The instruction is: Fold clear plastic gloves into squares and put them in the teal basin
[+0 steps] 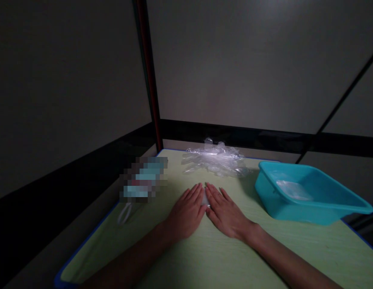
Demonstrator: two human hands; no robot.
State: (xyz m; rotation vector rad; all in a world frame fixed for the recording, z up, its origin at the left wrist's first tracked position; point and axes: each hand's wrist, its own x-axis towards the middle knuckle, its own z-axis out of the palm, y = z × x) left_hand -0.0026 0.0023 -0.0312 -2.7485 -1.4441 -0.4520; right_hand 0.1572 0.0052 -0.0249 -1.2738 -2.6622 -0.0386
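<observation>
My left hand (188, 210) and my right hand (225, 210) lie flat, palms down, side by side near the middle of the table. Their fingers are stretched out and the thumbs almost meet. Between and partly under them shows a small piece of clear plastic (205, 199), mostly covered by the hands, so its full shape is hidden. Just beyond my fingertips lies a loose heap of clear disposable plastic gloves (216, 157), crumpled over one another.
A turquoise plastic basin (313, 213) stands on the right, with a flat, clear plastic piece (294, 190) inside. On the left lies a blurred-out object with a white loop strap (124, 213). The pale green table (210, 265) has a blue edge; walls rise behind and left.
</observation>
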